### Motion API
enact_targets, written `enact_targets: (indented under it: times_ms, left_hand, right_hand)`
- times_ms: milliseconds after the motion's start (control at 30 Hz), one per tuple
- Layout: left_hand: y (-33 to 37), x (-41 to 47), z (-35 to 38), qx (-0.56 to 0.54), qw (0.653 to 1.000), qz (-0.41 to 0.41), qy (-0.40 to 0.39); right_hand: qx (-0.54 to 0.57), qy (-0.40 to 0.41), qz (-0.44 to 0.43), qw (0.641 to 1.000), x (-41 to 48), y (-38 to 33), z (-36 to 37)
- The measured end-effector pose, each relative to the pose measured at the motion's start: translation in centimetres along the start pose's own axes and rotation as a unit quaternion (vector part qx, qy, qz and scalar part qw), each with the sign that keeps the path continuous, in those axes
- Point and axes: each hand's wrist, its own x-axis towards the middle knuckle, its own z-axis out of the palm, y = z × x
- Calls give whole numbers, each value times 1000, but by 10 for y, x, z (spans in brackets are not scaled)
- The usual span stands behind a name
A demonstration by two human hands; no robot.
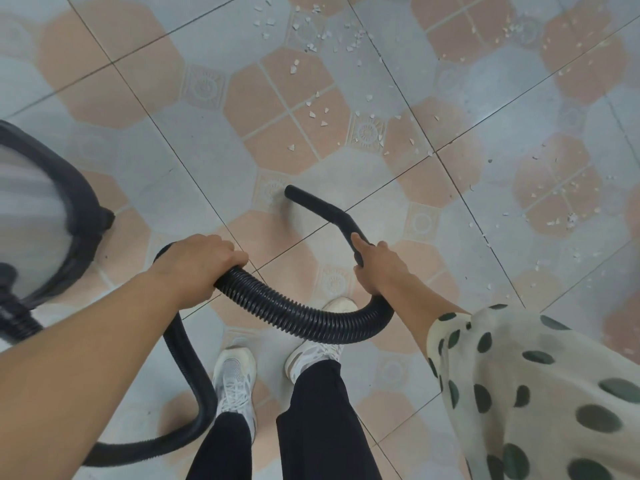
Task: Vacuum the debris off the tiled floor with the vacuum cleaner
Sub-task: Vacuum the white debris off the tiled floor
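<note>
My left hand [204,261] grips the ribbed black hose [294,313] from above, fingers curled over it and knuckles up. My right hand [377,268] holds the rigid bent tube [325,209] where the hose joins it, fingers wrapped round it and the forefinger laid straight along its top. Between my hands the hose sags in a loop over my white shoes [235,375], then runs back behind my left hand and curves down past my left leg. The tube's open mouth points ahead and to my left, low over a small patterned square of the tiled floor [173,133]; I cannot tell whether it touches the tile. The debris [311,109], small white chips, lies scattered on the floor ahead of the mouth and off to my right, thickest at the far side and thinner toward me, the nearest bits a little beyond the tube's tip and apart from it. The vacuum cleaner [52,216], a pale drum with a black rim, stands on the floor at my left, blurred. A spotted cream sleeve [519,375] covers my right arm, and I have black trousers [318,427] on.
</note>
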Motion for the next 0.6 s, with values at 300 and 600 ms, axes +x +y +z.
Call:
enact_targets:
  times_ms: [300,600]
  left_hand:
    - [-17,3,-4,-36,999,-27,30]
    - [-28,20,-14,-67,994,-62,57]
  right_hand:
    - [5,30,23,999,20,-8,-27]
    - [-22,52,19,998,55,-15,-71]
